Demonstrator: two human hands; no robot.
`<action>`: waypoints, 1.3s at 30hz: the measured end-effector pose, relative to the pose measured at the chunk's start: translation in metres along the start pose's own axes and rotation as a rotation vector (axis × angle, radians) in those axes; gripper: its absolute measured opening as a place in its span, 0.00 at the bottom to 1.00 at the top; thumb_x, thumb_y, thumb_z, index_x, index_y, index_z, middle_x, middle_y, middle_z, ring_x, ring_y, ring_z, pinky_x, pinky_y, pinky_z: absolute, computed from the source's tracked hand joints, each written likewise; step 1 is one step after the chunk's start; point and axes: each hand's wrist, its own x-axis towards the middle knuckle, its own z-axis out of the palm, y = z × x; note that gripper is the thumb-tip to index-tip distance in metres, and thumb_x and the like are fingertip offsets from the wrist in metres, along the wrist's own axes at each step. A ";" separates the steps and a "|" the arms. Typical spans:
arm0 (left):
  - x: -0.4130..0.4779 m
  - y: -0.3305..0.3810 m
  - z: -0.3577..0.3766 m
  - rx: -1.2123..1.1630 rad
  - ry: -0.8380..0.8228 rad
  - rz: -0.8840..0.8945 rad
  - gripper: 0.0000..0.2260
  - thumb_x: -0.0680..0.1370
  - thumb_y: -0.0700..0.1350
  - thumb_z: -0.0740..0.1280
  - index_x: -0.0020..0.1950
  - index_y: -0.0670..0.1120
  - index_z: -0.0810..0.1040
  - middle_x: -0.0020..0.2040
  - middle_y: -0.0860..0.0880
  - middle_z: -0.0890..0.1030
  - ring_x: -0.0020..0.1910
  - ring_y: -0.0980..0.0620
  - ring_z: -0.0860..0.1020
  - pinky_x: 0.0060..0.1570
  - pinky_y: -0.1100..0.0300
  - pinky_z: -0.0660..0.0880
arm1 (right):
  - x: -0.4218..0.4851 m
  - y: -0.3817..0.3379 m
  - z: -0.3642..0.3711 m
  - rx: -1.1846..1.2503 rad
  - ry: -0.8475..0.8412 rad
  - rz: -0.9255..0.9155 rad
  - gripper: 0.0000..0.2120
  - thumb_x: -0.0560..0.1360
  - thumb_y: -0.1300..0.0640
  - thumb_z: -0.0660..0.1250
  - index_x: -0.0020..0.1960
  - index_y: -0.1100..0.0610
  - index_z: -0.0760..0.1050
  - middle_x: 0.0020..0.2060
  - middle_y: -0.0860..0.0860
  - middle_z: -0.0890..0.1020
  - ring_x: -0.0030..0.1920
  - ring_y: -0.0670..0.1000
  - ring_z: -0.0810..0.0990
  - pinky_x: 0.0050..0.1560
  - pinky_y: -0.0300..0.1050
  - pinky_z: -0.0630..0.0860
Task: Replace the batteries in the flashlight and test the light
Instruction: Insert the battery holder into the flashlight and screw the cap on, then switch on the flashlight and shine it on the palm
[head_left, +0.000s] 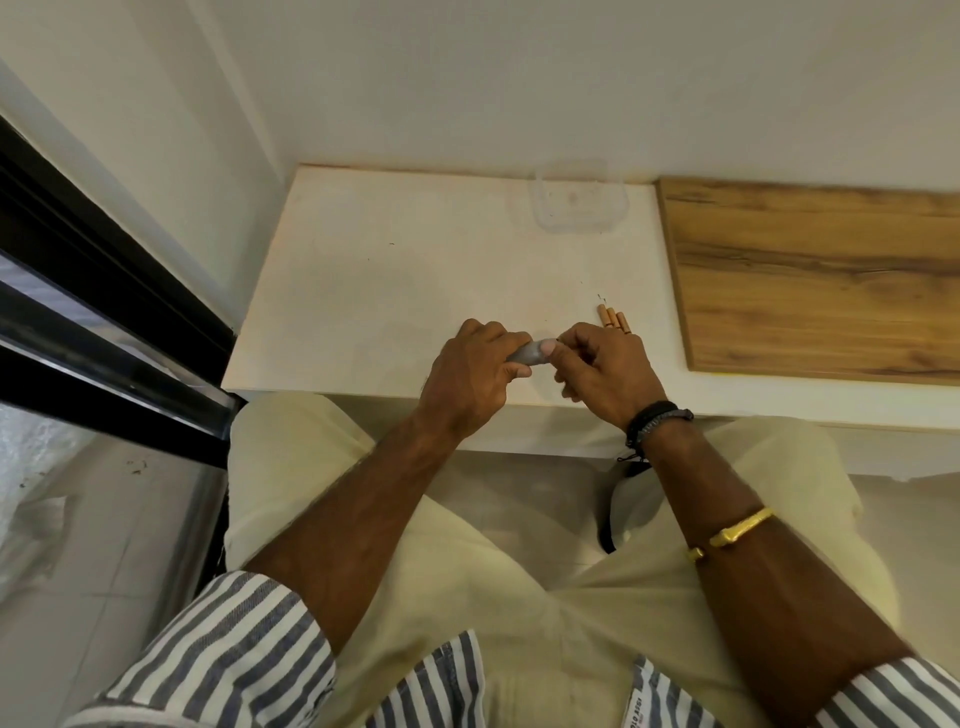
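Three batteries (613, 318) lie side by side on the table (389, 270), just beyond the right hand (602, 369), in the head view. The left hand (470, 374) is wrapped round the grey flashlight (527, 354) above the table's near edge, and the right pinches its exposed end with curled fingers. The flashlight looks small, light, rigid and smooth enough to slip, so I judge a firm wrap on the barrel and a pinch at the end best for twisting

— What sort of place is this?
— A plain room in a home, it seems: a low white table (395, 270) set against bare white walls (519, 78).
— What else?
— A black-framed sliding door (104, 291) left of the table, a tiled floor (78, 597) below it.
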 end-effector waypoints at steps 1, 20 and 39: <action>0.000 0.001 0.000 0.000 0.008 0.021 0.12 0.80 0.46 0.66 0.62 0.45 0.78 0.51 0.46 0.82 0.49 0.47 0.73 0.45 0.51 0.74 | -0.001 -0.002 0.001 -0.043 0.017 0.016 0.20 0.82 0.42 0.63 0.44 0.58 0.80 0.31 0.51 0.83 0.30 0.47 0.83 0.36 0.48 0.82; 0.002 -0.010 0.009 -0.128 -0.087 -0.057 0.11 0.81 0.49 0.62 0.58 0.47 0.79 0.48 0.48 0.81 0.47 0.49 0.73 0.45 0.49 0.75 | -0.001 -0.003 0.002 -0.147 0.001 -0.156 0.13 0.82 0.50 0.66 0.55 0.61 0.77 0.40 0.56 0.84 0.40 0.58 0.83 0.45 0.57 0.81; 0.003 0.007 0.011 -0.410 0.180 -0.229 0.16 0.78 0.50 0.71 0.63 0.45 0.79 0.53 0.50 0.83 0.46 0.58 0.79 0.46 0.67 0.77 | -0.001 -0.006 0.038 1.152 0.157 0.400 0.12 0.82 0.54 0.66 0.60 0.61 0.77 0.53 0.56 0.85 0.57 0.56 0.84 0.56 0.52 0.82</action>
